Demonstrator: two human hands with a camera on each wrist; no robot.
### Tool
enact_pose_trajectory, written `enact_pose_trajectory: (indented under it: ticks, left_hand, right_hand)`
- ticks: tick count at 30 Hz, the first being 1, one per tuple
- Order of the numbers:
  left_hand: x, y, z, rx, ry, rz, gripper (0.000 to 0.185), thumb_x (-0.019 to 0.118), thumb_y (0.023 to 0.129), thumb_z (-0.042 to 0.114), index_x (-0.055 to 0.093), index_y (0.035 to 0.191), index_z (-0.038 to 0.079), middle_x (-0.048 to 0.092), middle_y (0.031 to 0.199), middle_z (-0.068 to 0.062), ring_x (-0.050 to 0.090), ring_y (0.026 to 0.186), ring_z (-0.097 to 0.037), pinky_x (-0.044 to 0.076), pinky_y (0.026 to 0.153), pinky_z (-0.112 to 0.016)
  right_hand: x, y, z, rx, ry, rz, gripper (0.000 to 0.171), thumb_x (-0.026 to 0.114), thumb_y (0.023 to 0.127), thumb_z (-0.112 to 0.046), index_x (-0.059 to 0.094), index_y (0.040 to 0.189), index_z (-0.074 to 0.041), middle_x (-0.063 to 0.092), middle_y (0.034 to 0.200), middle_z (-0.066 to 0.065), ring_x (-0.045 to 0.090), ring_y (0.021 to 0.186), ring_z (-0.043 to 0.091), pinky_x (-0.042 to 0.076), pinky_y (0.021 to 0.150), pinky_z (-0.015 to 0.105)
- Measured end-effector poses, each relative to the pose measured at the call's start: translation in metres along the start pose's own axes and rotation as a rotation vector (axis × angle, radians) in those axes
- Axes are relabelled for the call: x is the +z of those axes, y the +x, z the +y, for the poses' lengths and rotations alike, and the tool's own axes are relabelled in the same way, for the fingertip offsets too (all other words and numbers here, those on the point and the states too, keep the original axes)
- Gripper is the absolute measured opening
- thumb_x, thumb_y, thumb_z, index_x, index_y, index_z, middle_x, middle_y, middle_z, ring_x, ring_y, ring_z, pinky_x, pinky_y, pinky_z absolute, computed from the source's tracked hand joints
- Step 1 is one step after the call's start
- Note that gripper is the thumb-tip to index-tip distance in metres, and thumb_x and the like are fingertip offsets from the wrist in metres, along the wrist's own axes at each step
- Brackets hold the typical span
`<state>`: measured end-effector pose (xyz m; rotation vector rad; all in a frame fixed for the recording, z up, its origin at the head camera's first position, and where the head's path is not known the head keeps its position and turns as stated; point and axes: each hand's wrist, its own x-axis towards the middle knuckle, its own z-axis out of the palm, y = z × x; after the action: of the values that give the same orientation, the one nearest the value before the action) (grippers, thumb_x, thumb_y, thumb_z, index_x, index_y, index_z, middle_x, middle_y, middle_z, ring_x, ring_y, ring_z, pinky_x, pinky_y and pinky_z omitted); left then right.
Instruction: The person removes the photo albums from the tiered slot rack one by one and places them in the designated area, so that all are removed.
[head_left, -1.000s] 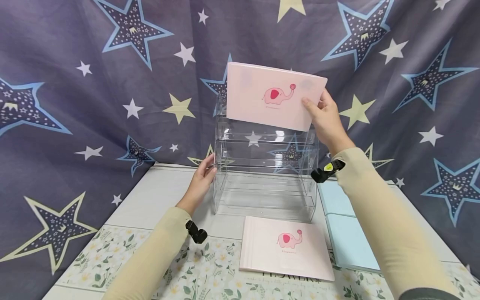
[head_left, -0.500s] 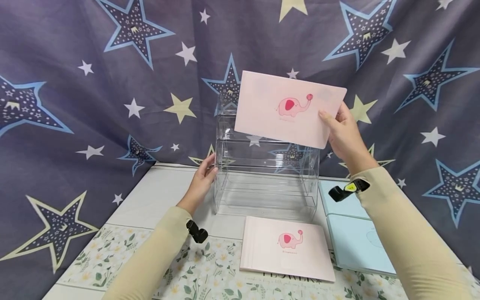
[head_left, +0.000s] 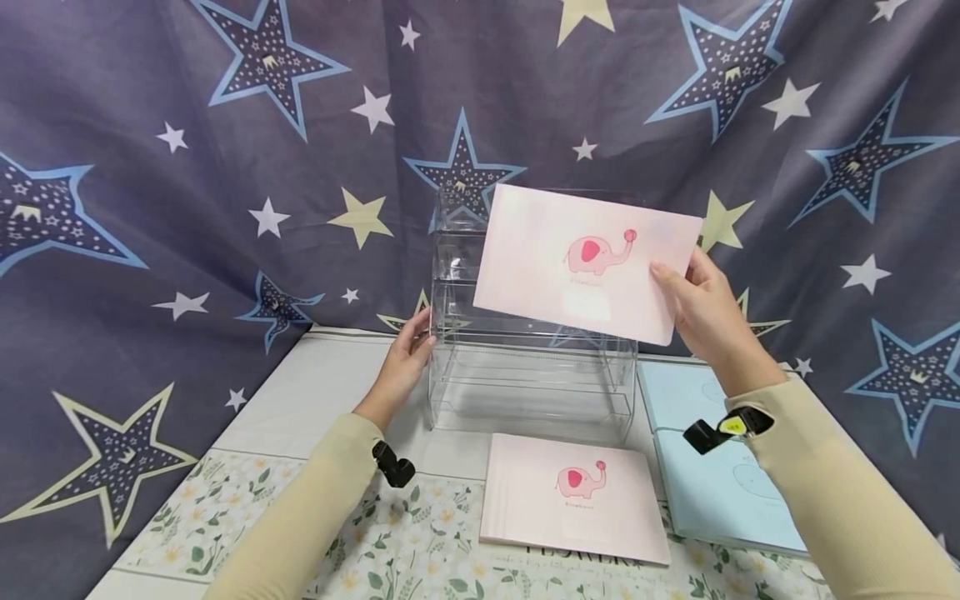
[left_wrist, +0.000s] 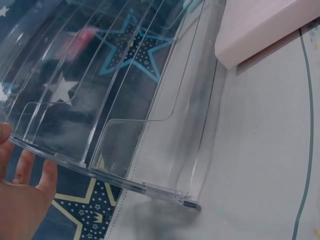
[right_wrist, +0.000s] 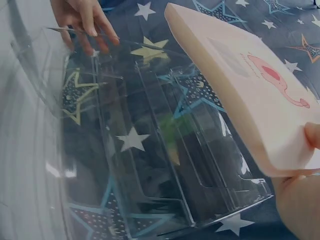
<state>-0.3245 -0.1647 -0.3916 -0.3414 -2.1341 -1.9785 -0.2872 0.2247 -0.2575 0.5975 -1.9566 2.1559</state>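
My right hand (head_left: 716, 321) pinches a pink book (head_left: 581, 271) with an elephant on its cover, thumb in front, fingers behind. The book is held up, slightly tilted, before a clear multi-tier acrylic rack (head_left: 525, 402), covering part of its upper tiers. In the right wrist view the thick pink book (right_wrist: 250, 85) stands apart from the rack (right_wrist: 150, 200). My left hand (head_left: 397, 371) rests its fingertips against the rack's left side; in the left wrist view the fingers (left_wrist: 48, 176) look relaxed at the panel's edge. Another pink elephant book (head_left: 573, 500) lies on the table, before the rack.
Light blue books (head_left: 723, 487) lie at the right, partly behind my right sleeve. A flower-print mat (head_left: 420, 533) covers the table's front, with white tabletop (head_left: 345, 367) behind it. A star-patterned curtain (head_left: 187, 250) hangs close behind the rack.
My right hand has brought the held pink book down and to the right, from the rack's top to in front of its middle tiers. My left hand stays at the rack's side.
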Motion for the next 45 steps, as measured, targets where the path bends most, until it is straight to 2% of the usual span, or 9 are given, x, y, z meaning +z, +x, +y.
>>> enact_pose_trajectory:
  ticks: [7, 16, 23, 31, 34, 45]
  left_hand:
    - [0.0, 0.002, -0.001, -0.018, 0.0, 0.006, 0.055, 0.047, 0.106, 0.003, 0.032, 0.157, 0.013, 0.038, 0.153, -0.016, 0.038, 0.139, -0.039, 0.036, 0.109, -0.053]
    - [0.0, 0.001, 0.0, -0.008, -0.008, 0.004, 0.055, 0.047, 0.105, 0.002, 0.034, 0.156, 0.013, 0.04, 0.152, -0.016, 0.043, 0.136, -0.034, 0.037, 0.108, -0.054]
    - [-0.001, 0.001, 0.0, -0.004, 0.007, -0.013, 0.055, 0.047, 0.105, 0.002, 0.033, 0.157, 0.013, 0.039, 0.153, -0.015, 0.043, 0.137, -0.031, 0.038, 0.108, -0.049]
    - [-0.003, 0.001, 0.001, 0.013, -0.002, -0.031, 0.055, 0.045, 0.105, 0.0, 0.03, 0.157, 0.009, 0.037, 0.153, -0.018, 0.039, 0.138, -0.038, 0.036, 0.109, -0.055]
    - [-0.003, 0.001, 0.002, 0.018, -0.005, -0.036, 0.055, 0.045, 0.105, 0.0, 0.029, 0.157, 0.007, 0.036, 0.153, -0.019, 0.039, 0.138, -0.04, 0.035, 0.109, -0.056]
    - [-0.002, -0.001, 0.004, -0.003, 0.008, -0.032, 0.055, 0.045, 0.106, 0.002, 0.029, 0.158, 0.011, 0.035, 0.154, -0.016, 0.039, 0.139, -0.036, 0.036, 0.109, -0.05]
  right_hand:
    - [-0.001, -0.019, 0.007, 0.107, 0.008, -0.033, 0.047, 0.06, 0.103, -0.023, 0.04, 0.145, -0.019, 0.051, 0.123, 0.007, 0.063, 0.098, 0.015, 0.058, 0.072, 0.03]
    - [0.005, -0.044, 0.023, 0.221, 0.013, -0.085, 0.046, 0.057, 0.104, -0.026, 0.039, 0.145, -0.018, 0.055, 0.117, 0.006, 0.065, 0.093, 0.014, 0.058, 0.073, 0.031]
    - [0.014, -0.066, 0.042, 0.32, 0.0, -0.13, 0.052, 0.055, 0.105, -0.026, 0.032, 0.15, -0.013, 0.06, 0.113, 0.005, 0.067, 0.09, 0.016, 0.059, 0.072, 0.034]
    - [0.023, -0.088, 0.066, 0.411, -0.032, -0.184, 0.06, 0.053, 0.106, -0.024, 0.024, 0.155, -0.004, 0.06, 0.112, 0.009, 0.067, 0.088, 0.018, 0.059, 0.074, 0.038]
    - [0.026, -0.094, 0.074, 0.448, -0.024, -0.191, 0.06, 0.053, 0.106, -0.023, 0.025, 0.154, -0.002, 0.06, 0.112, 0.01, 0.067, 0.088, 0.018, 0.059, 0.074, 0.037]
    - [0.051, -0.114, 0.102, 0.539, 0.025, -0.207, 0.061, 0.058, 0.103, -0.02, 0.028, 0.152, 0.001, 0.058, 0.116, 0.013, 0.065, 0.092, 0.02, 0.058, 0.076, 0.037]
